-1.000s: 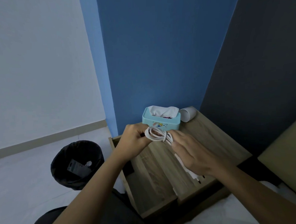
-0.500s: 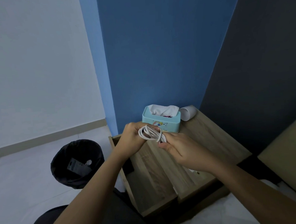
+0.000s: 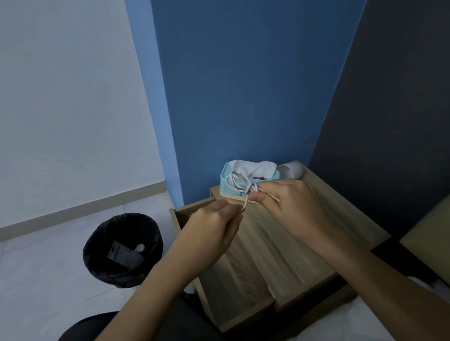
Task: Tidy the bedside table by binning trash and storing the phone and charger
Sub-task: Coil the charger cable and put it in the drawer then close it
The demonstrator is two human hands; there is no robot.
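Observation:
A white charger cable [image 3: 239, 185], wound into small loops, hangs in the air above the wooden bedside table [image 3: 335, 221]. My right hand [image 3: 286, 203] pinches the bundle where the loops meet. My left hand [image 3: 211, 224] grips the cable's loose end just below and to the left. The charger plug and the phone are not visible. The table's drawer [image 3: 225, 283] stands pulled out on the left side, beneath my left wrist.
A light blue tissue box [image 3: 226, 182] sits at the table's back edge, with a white paper cup [image 3: 292, 169] lying on its side beside it. A black bin [image 3: 122, 249] holding some trash stands on the floor to the left. A bed edge lies at right.
The coiled bundle has passed from my left hand to my right, which moved up toward the tissue box. My left hand dropped lower and now holds the loose end.

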